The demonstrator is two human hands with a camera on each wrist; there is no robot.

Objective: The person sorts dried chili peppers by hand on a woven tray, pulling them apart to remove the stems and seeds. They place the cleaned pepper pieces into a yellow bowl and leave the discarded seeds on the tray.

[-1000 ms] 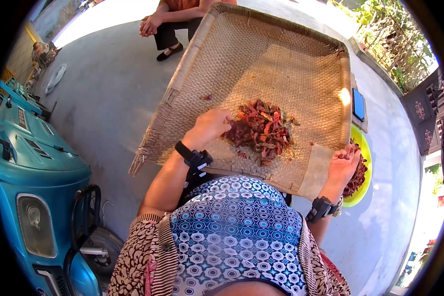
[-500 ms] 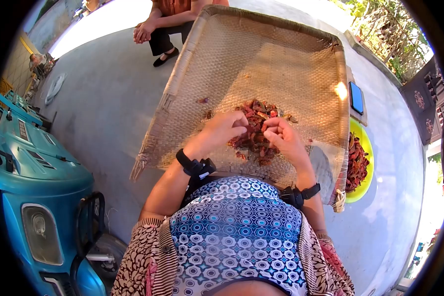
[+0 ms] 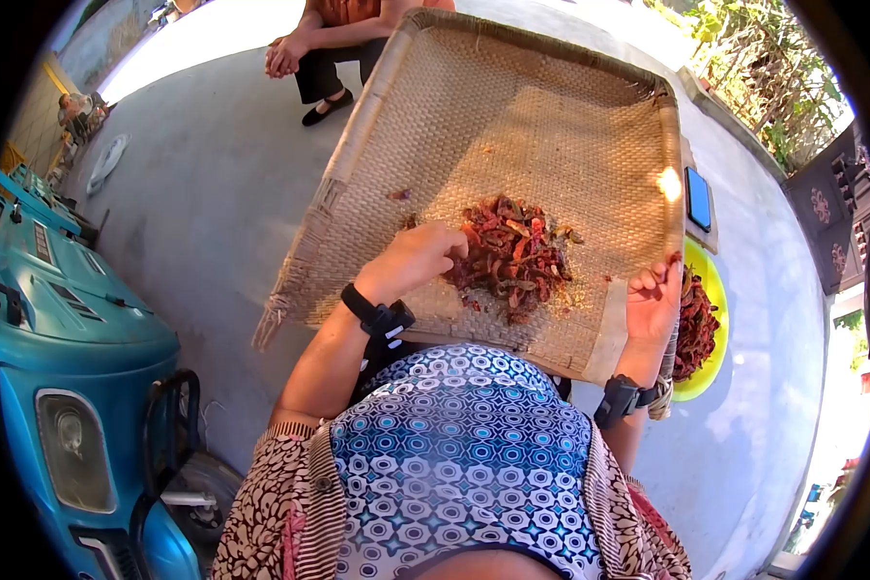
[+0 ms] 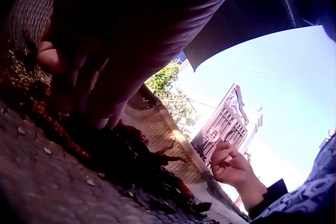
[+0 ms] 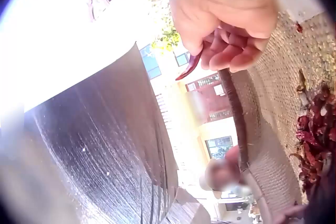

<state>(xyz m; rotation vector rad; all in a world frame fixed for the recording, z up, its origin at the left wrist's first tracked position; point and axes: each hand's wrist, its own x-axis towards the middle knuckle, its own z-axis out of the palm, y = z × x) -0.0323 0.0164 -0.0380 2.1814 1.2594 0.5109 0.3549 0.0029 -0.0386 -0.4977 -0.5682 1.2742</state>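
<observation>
A heap of dried red chili peppers point(image 3: 517, 256) lies on a large woven tray point(image 3: 551, 126). My left hand point(image 3: 416, 259) is at the heap's left edge, fingers bent down into the peppers. In the left wrist view its fingertips point(image 4: 100, 123) reach among dark pods; whether they grip one, I cannot tell. My right hand point(image 3: 653, 302) is raised over the tray's right edge, beside a yellow-green basin point(image 3: 713, 372) of more chilies point(image 3: 696, 333). In the right wrist view its thumb and curled fingers pinch one dried chili pepper point(image 5: 190, 67), tip sticking out.
A phone point(image 3: 698, 200) lies just right of the tray. At the left stands a blue vehicle point(image 3: 77, 338) with a black bar. Beyond the tray a seated person point(image 3: 338, 58) has clasped hands. Loose bits point(image 3: 399, 194) are scattered on the weave.
My right hand first came in over the heap close to the left hand, then moved back right to the tray's edge with a chili pepper. The left hand stayed near the heap's left side.
</observation>
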